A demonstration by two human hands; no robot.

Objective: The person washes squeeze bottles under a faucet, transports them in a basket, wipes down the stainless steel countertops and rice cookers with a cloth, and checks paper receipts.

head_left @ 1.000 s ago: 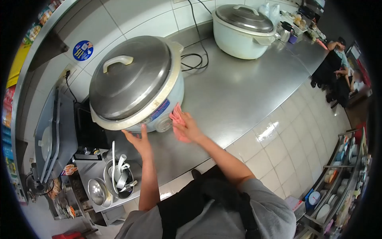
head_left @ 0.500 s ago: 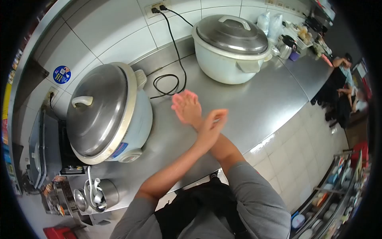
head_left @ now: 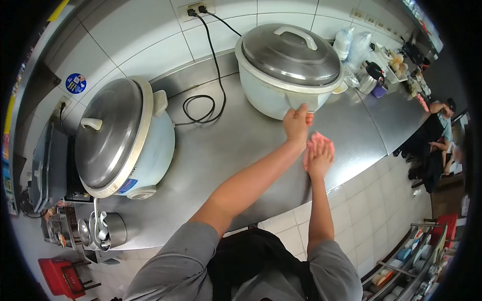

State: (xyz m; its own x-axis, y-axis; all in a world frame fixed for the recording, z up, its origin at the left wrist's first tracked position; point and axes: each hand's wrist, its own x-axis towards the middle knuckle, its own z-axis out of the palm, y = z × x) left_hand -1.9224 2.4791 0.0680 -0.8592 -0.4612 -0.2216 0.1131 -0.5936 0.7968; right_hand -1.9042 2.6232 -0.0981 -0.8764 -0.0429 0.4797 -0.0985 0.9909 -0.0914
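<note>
My left hand (head_left: 297, 124) is closed on the front side handle of the far rice cooker (head_left: 266, 95), which has a domed steel lid (head_left: 291, 52). Just to the right and nearer me, my right hand (head_left: 320, 159) presses a pink cloth (head_left: 317, 143) over the steel counter (head_left: 241, 150). A second large rice cooker (head_left: 158, 150), lid on, stands at the left.
A black cord (head_left: 219, 75) loops on the counter between the cookers. Plastic bags (head_left: 358, 47), a steel jug (head_left: 369, 78) and a purple container (head_left: 380, 89) stand at the back right. A pot of utensils (head_left: 116, 231) sits front left. People (head_left: 427, 138) are at far right.
Both hands have moved right, from the left cooker to the far one. The left hand has taken its handle. The cloth has moved along with the right hand, and the view has shifted right.
</note>
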